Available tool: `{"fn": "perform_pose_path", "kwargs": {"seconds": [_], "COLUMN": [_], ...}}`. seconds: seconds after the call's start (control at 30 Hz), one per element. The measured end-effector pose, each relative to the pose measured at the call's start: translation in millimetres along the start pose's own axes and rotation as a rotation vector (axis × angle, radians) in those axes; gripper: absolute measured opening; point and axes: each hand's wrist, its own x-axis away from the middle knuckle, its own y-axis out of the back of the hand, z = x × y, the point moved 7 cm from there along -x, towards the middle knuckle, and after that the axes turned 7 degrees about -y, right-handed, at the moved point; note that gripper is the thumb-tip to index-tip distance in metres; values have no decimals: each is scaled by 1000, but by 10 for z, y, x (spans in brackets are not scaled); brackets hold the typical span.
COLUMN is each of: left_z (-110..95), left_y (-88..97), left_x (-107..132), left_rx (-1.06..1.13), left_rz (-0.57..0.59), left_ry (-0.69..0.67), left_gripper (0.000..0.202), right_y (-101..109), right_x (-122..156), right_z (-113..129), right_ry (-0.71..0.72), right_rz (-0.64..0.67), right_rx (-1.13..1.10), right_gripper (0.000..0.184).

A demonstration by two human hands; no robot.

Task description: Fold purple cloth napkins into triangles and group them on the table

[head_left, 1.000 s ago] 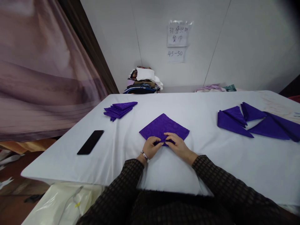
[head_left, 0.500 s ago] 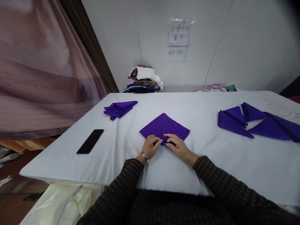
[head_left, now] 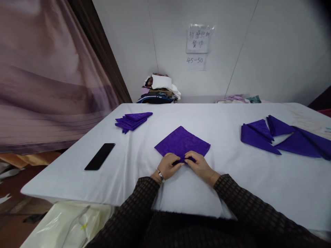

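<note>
A purple patterned napkin lies as a diamond on the white tablecloth right in front of me. My left hand and my right hand meet at its near corner. Both pinch that corner between curled fingers, knuckles almost touching. A bracelet sits on my left wrist. The near tip of the cloth is hidden under my fingers.
A stack of folded purple napkins lies at the far left, a black phone nearer the left edge. Several purple napkins are spread at the right. Piled fabrics sit against the wall behind the table. A plastic bag lies below left.
My hands have drawn slightly toward me and closed tighter on the napkin's near corner. The view has shifted down a little. Nothing else moved.
</note>
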Motion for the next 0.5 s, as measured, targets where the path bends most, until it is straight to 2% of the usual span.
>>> {"fn": "perform_pose_path", "kwargs": {"seconds": [0.2, 0.27, 0.4, 0.5], "left_z": [26, 16, -6, -4], "left_y": [-66, -67, -69, -57], "left_x": [25, 21, 14, 17], "left_rx": [-25, -24, 1, 60], "left_rz": [61, 72, 101, 101], "left_ry": [35, 37, 48, 73], "left_gripper": [22, 24, 27, 27], "right_y": [-34, -36, -54, -55], "right_x": [31, 29, 20, 20], "right_z": [-116, -108, -30, 11], "right_ry": [-84, -95, -106, -116], "right_rz": [44, 57, 119, 143], "right_rx": [-16, -16, -11, -26], "right_gripper": [46, 41, 19, 15]}}
